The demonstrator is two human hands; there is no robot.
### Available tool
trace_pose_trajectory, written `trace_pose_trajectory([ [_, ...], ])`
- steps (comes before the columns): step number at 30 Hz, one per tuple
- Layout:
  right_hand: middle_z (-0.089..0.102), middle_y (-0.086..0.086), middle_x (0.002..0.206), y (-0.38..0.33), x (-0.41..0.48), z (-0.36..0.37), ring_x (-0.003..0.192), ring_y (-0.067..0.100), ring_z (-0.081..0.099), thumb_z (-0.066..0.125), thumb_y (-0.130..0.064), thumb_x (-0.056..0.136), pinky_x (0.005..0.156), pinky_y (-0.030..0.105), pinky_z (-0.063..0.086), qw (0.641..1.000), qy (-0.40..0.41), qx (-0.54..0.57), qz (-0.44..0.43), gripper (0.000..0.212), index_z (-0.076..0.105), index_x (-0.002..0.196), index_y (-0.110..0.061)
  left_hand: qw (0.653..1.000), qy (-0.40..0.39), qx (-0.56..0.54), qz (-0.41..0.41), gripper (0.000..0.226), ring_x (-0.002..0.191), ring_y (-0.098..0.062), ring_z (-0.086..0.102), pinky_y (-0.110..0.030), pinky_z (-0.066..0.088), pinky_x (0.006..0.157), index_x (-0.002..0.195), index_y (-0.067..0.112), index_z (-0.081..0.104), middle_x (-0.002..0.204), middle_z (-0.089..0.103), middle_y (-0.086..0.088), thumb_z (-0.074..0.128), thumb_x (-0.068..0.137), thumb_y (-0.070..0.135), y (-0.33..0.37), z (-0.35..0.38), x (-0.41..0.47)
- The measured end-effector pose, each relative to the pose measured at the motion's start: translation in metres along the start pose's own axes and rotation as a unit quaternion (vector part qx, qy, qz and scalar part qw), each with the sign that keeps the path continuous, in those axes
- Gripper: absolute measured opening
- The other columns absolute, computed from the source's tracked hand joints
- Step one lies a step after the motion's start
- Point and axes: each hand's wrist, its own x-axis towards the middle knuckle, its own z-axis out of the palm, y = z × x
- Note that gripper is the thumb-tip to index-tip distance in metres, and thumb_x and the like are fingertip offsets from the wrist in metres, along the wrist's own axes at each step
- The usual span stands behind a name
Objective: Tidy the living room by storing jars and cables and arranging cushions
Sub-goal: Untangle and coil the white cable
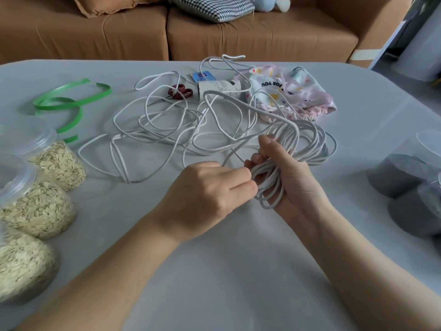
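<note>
Table (pixel 214 271); cable coil (pixel 268 174) lengthwise toward sofa (pixel 262 39)

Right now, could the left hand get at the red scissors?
Probably not at once. The left hand pinches the white cable, and loose loops of it lie over and in front of the scissors. Letting go first would help.

Right hand (pixel 285 173) grips coiled white cable (pixel 269 177); left hand (pixel 210 194) pinches strand.

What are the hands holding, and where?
The right hand grips the cord by its coiled loops. The left hand pinches a strand beside that coil. The rest lies loose on the table.
</note>
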Motion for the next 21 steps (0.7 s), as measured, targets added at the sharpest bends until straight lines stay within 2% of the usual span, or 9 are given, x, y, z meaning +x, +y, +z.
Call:
trace_pose_trajectory([
  [3,0.054,0.004,0.065,0.002,-0.001,0.000,0.063,0.017,0.059,0.072,-0.011,0.077,0.064,0.027,0.052,0.999,0.036,-0.024,-0.018,0.015,0.057,0.077,-0.014,1.000,0.005,0.011,0.000,0.027,0.059,-0.018,0.020,-0.028,0.027,0.049,0.067,0.012,0.060,0.064,0.040,-0.003,0.060,0.086,-0.006,0.001,0.001,0.000],
  [6,0.043,0.004,0.060,0.000,0.000,0.001,0.058,0.018,0.049,0.057,-0.010,0.089,0.055,0.026,0.049,0.999,0.053,-0.013,-0.005,0.028,0.048,0.063,-0.014,1.000,0.007,-0.011,-0.008,0.018,0.053,-0.023,0.040,-0.032,0.038,0.049,0.073,0.011,0.067,0.066,0.053,-0.004,0.063,0.090,0.004,0.001,0.002,0.000],
  [8,0.034,0.001,0.055,-0.004,-0.001,0.001,0.048,0.015,0.040,0.053,-0.018,0.092,0.047,0.024,0.043,0.999,0.037,-0.007,0.030,0.031,0.042,0.064,-0.016,0.998,0.029,-0.049,-0.038,0.019,0.061,-0.024,0.054,-0.033,0.046,0.056,0.083,0.008,0.072,0.073,0.061,-0.005,0.058,0.095,0.016,-0.001,-0.001,-0.003],
  [10,0.030,-0.003,0.048,-0.007,-0.003,0.001,0.037,0.011,0.034,0.053,-0.022,0.094,0.042,0.023,0.037,0.998,0.014,-0.029,0.048,0.029,0.046,0.067,-0.015,0.990,0.086,-0.066,-0.095,0.019,0.075,-0.026,0.057,-0.033,0.047,0.069,0.091,0.005,0.069,0.082,0.062,-0.010,0.054,0.094,0.016,-0.006,-0.006,-0.004],
  [12,0.026,-0.002,0.047,-0.008,-0.006,0.001,0.034,0.009,0.030,0.054,-0.021,0.094,0.040,0.022,0.033,0.996,-0.026,-0.063,0.056,0.028,0.050,0.067,-0.013,0.973,0.148,-0.066,-0.166,0.013,0.093,-0.028,0.055,-0.034,0.045,0.083,0.100,0.003,0.060,0.097,0.057,-0.014,0.055,0.091,0.010,-0.014,-0.007,-0.005],
  [14,0.026,-0.002,0.047,-0.008,-0.009,0.000,0.033,0.009,0.029,0.056,-0.019,0.092,0.040,0.022,0.031,0.986,-0.103,-0.104,0.076,0.030,0.054,0.063,-0.013,0.945,0.181,-0.104,-0.252,0.031,0.116,-0.026,0.050,-0.038,0.043,0.094,0.118,-0.003,0.053,0.121,0.049,-0.013,0.057,0.087,0.004,-0.025,-0.004,-0.008],
  [17,0.029,-0.001,0.046,-0.011,-0.014,-0.001,0.032,0.009,0.030,0.054,-0.017,0.088,0.041,0.021,0.028,0.947,-0.242,-0.161,0.134,0.025,0.057,0.064,-0.012,0.894,0.174,-0.202,-0.360,0.059,0.139,-0.018,0.036,-0.046,0.037,0.109,0.143,-0.002,0.029,0.150,0.035,-0.010,0.053,0.090,0.005,-0.037,0.000,-0.014],
  [19,0.031,0.000,0.047,-0.011,-0.018,-0.001,0.034,0.010,0.031,0.054,-0.015,0.086,0.041,0.022,0.027,0.924,-0.288,-0.189,0.165,0.020,0.054,0.068,-0.007,0.884,0.168,-0.225,-0.373,0.064,0.145,-0.016,0.028,-0.047,0.029,0.115,0.149,0.001,0.019,0.156,0.027,-0.008,0.050,0.093,0.006,-0.042,0.002,-0.017],
  [21,0.037,-0.002,0.048,-0.011,-0.020,-0.002,0.035,0.010,0.033,0.054,-0.012,0.086,0.041,0.022,0.028,0.913,-0.302,-0.208,0.178,0.017,0.046,0.072,-0.005,0.889,0.161,-0.242,-0.354,0.061,0.141,-0.016,0.035,-0.034,0.031,0.115,0.148,-0.001,0.020,0.151,0.036,-0.009,0.049,0.095,0.005,-0.045,0.002,-0.017],
])
